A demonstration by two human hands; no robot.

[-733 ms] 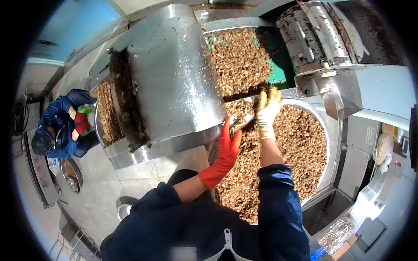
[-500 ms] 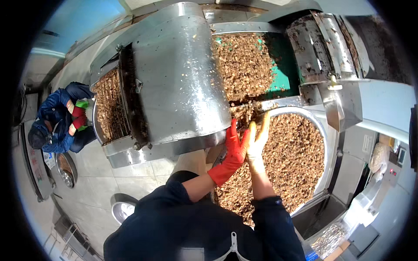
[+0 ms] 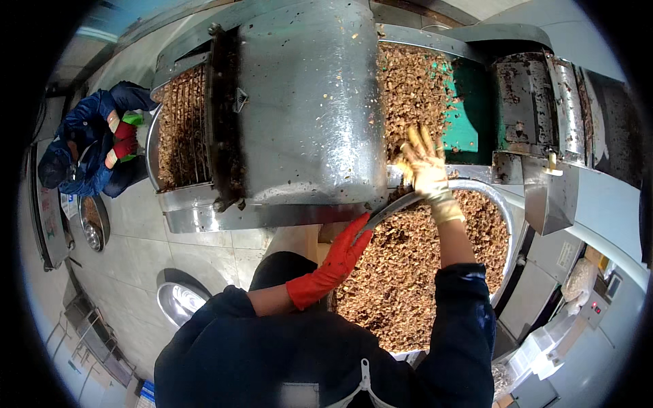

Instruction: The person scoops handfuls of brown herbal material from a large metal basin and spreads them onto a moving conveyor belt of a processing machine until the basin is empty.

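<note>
1. Flakes are filling the round metal tub; more are lying on the green belt
2. Right hand is reaching over the belt's flakes, fingers apart
3. Left hand is resting at the tub's rim; whether gripping, I cannot tell

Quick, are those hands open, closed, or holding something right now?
Left hand: at the tub rim; grip cannot be told.
Right hand: open, fingers extended by the brown pieces on the green surface.
</note>
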